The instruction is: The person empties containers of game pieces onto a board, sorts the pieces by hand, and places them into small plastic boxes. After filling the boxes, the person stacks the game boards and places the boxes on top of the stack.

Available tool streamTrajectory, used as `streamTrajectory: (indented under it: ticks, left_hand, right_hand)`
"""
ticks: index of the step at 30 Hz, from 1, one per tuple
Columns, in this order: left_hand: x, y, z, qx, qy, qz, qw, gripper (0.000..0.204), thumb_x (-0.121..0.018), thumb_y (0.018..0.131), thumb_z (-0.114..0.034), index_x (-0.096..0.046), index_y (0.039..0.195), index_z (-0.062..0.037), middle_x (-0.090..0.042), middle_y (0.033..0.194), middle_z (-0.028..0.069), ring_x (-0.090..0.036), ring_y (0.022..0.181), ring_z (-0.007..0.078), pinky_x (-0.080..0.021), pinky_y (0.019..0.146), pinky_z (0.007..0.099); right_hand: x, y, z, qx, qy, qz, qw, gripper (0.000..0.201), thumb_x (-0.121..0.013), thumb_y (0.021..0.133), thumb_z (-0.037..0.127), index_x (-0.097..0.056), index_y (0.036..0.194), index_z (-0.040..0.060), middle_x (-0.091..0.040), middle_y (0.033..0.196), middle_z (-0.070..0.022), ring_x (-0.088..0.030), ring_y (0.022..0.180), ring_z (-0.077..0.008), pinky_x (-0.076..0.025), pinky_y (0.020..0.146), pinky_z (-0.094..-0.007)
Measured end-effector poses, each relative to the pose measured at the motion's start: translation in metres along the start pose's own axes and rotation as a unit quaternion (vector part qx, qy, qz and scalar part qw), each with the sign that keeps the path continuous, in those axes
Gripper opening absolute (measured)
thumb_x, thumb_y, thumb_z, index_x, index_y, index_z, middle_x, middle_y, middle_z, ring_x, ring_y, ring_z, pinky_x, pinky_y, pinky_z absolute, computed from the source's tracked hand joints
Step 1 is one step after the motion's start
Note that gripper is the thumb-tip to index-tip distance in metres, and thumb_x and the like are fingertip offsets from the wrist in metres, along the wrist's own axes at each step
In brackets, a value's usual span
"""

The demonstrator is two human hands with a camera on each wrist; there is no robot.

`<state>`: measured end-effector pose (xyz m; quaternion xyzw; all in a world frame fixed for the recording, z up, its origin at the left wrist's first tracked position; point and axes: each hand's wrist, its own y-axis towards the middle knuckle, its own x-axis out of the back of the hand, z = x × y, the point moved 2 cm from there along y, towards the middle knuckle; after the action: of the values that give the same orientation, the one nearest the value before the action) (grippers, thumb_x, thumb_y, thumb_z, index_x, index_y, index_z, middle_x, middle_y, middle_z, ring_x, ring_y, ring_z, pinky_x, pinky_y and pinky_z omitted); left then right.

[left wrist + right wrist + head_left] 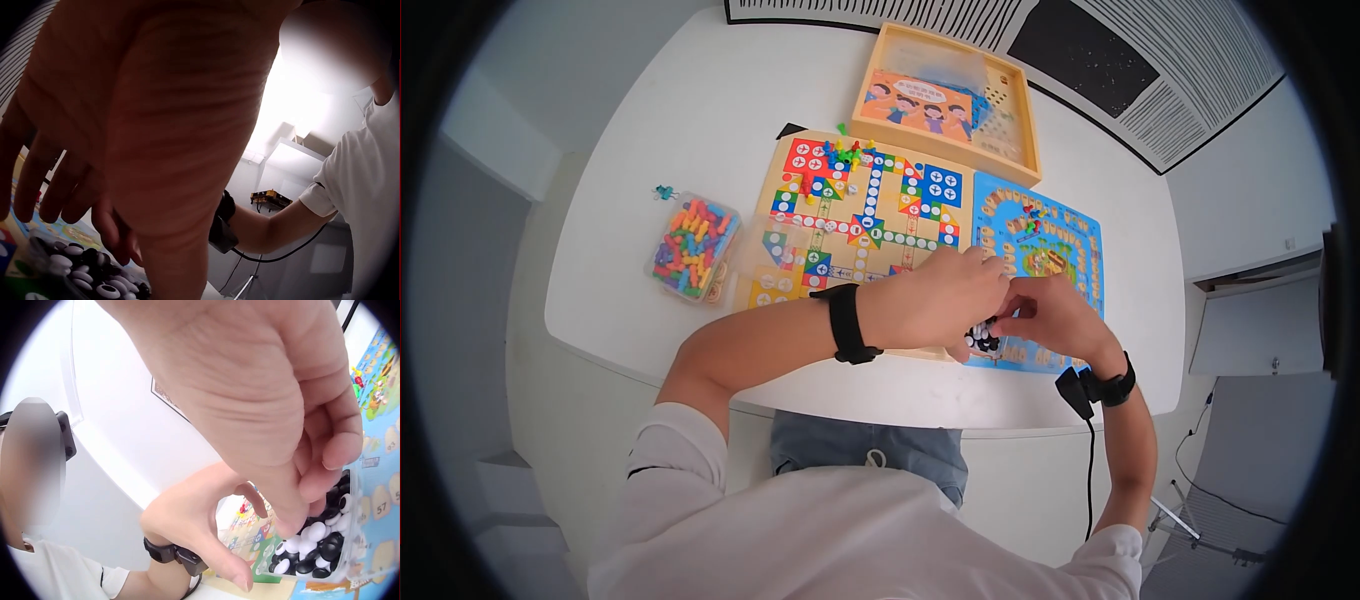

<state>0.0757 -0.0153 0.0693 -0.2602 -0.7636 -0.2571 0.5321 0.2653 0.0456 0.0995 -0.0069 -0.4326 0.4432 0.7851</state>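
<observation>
Black and white round pieces [982,338] fill a clear plastic box [354,519], which stands over the near edges of the two game boards. My left hand [940,300] arches beside and above it, thumb apart from the fingers and nothing visible between them in the right wrist view. My right hand [1055,315] is at the box's other side, with its fingers curled and its thumb close to them, right over the pieces [312,540]. Whether a piece is between those fingertips is hidden. The left wrist view shows the pieces [94,269] below the hands.
A ludo-style board [890,180] with small coloured figures lies left of a blue number board [1090,235]. Behind them stands a wooden tray [1032,150] holding an orange booklet [915,103]. At the left is a clear box of colourful pegs [695,245], a teal figure [665,192] beyond it.
</observation>
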Motion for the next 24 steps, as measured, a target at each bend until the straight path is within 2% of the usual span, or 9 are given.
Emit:
streamTrajectory:
  ticks: [4, 7, 9, 13, 15, 19, 21, 24]
  left_hand:
    - [-0.016, 0.006, 0.005, 0.010, -0.014, 0.008, 1.000, 0.074, -0.096, 0.066, -0.043, -0.064, 0.114, 0.0037, -0.061, 0.108, 0.0131, -0.063, 0.105, 0.0296, -0.058, 0.075, 0.0401]
    - [-0.024, 0.007, 0.009, 0.004, -0.010, -0.027, 1.000, 0.071, -0.094, 0.064, -0.042, -0.066, 0.110, 0.0030, -0.061, 0.108, 0.0129, -0.062, 0.106, 0.0295, -0.058, 0.072, 0.0392]
    - [-0.028, 0.010, 0.010, -0.006, 0.023, -0.009, 1.000, 0.066, -0.092, 0.063, -0.039, -0.067, 0.108, 0.0025, -0.062, 0.109, 0.0125, -0.061, 0.105, 0.0296, -0.058, 0.071, 0.0382]
    - [-0.027, 0.014, 0.012, 0.004, 0.009, 0.011, 1.000, 0.062, -0.088, 0.060, -0.035, -0.068, 0.106, 0.0020, -0.062, 0.109, 0.0128, -0.061, 0.104, 0.0300, -0.058, 0.070, 0.0385]
    - [-0.025, 0.016, 0.016, 0.036, 0.025, 0.044, 0.998, 0.062, -0.088, 0.059, -0.032, -0.068, 0.107, 0.0014, -0.063, 0.110, 0.0132, -0.062, 0.103, 0.0304, -0.058, 0.071, 0.0402]
    - [-0.021, 0.016, 0.031, 0.069, 0.003, 0.027, 0.997, 0.066, -0.088, 0.059, -0.032, -0.066, 0.112, 0.0011, -0.063, 0.111, 0.0142, -0.064, 0.104, 0.0319, -0.057, 0.072, 0.0433]
    - [-0.021, 0.016, 0.034, 0.076, -0.007, 0.019, 0.997, 0.066, -0.088, 0.060, -0.032, -0.065, 0.112, 0.0015, -0.063, 0.111, 0.0145, -0.064, 0.105, 0.0321, -0.057, 0.072, 0.0437]
    - [-0.020, 0.015, 0.033, 0.086, -0.010, 0.008, 0.996, 0.066, -0.088, 0.061, -0.032, -0.065, 0.113, 0.0024, -0.063, 0.110, 0.0148, -0.064, 0.104, 0.0323, -0.057, 0.072, 0.0444]
  right_hand:
    - [0.006, 0.002, -0.002, 0.002, 0.010, -0.008, 1.000, 0.021, -0.088, 0.085, 0.011, -0.075, 0.099, 0.0011, -0.077, 0.084, -0.0063, -0.070, 0.071, -0.0132, -0.055, 0.068, -0.0281]
    - [0.014, 0.008, 0.001, 0.001, -0.049, -0.028, 0.998, 0.019, -0.087, 0.087, 0.011, -0.074, 0.097, 0.0009, -0.076, 0.082, -0.0053, -0.067, 0.069, -0.0116, -0.054, 0.066, -0.0277]
    - [0.022, 0.012, 0.005, 0.001, -0.041, -0.073, 0.996, 0.017, -0.086, 0.088, 0.012, -0.074, 0.096, 0.0018, -0.075, 0.081, -0.0042, -0.066, 0.068, -0.0117, -0.053, 0.065, -0.0282]
    - [0.030, 0.015, 0.004, 0.012, -0.042, -0.098, 0.994, 0.015, -0.085, 0.090, 0.012, -0.074, 0.094, 0.0023, -0.075, 0.083, -0.0046, -0.065, 0.068, -0.0117, -0.053, 0.065, -0.0282]
    - [0.031, 0.014, 0.000, -0.008, -0.039, -0.117, 0.992, 0.015, -0.083, 0.092, 0.013, -0.074, 0.096, 0.0019, -0.075, 0.083, -0.0052, -0.066, 0.069, -0.0116, -0.054, 0.065, -0.0281]
    - [0.031, 0.014, -0.020, -0.002, -0.043, -0.134, 0.990, 0.015, -0.081, 0.093, 0.014, -0.074, 0.099, 0.0016, -0.075, 0.085, -0.0053, -0.067, 0.071, -0.0118, -0.054, 0.066, -0.0283]
    - [0.029, 0.016, -0.030, 0.020, -0.032, -0.163, 0.986, 0.016, -0.080, 0.094, 0.015, -0.074, 0.102, 0.0015, -0.076, 0.089, -0.0054, -0.067, 0.073, -0.0124, -0.054, 0.067, -0.0283]
    - [0.026, 0.020, -0.035, 0.009, -0.013, -0.175, 0.984, 0.016, -0.079, 0.094, 0.014, -0.075, 0.104, 0.0021, -0.076, 0.094, -0.0064, -0.068, 0.077, -0.0132, -0.055, 0.069, -0.0284]
